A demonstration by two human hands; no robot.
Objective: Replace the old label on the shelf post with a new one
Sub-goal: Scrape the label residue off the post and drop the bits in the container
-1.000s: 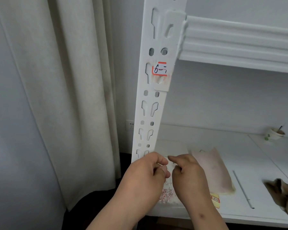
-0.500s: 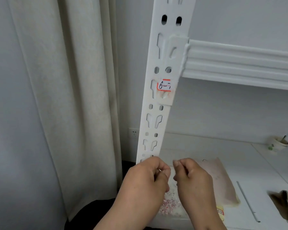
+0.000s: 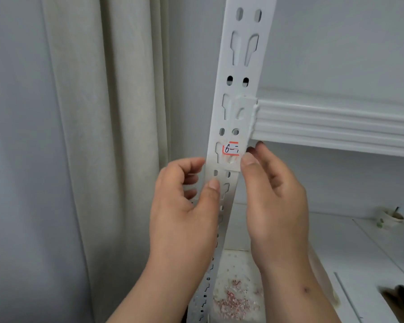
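Observation:
The white slotted shelf post (image 3: pixel 243 54) runs up the middle of the view. The old label (image 3: pixel 231 149), white with a red border and black handwriting, is stuck on it just under the beam joint, and its lower part looks scraped. My left hand (image 3: pixel 184 206) grips the post below the label, thumb on the front face and fingers curled round the left edge. My right hand (image 3: pixel 275 201) pinches the post's right edge, its thumb tip touching right beside the label. No new label is visible in either hand.
A white ribbed beam (image 3: pixel 336 124) runs right from the post. A cream curtain (image 3: pixel 103 136) hangs to the left. On the lower shelf (image 3: pixel 336 241) lie red-and-white paper scraps (image 3: pixel 233 299), a thin rod (image 3: pixel 348 297), a brown crumpled thing (image 3: pixel 401 297) and a paper cup (image 3: pixel 390 217).
Both hands rose from the lower shelf, where they were pinched together, up to the post. The left now grips the post and the right touches beside the label. The view tilted upward.

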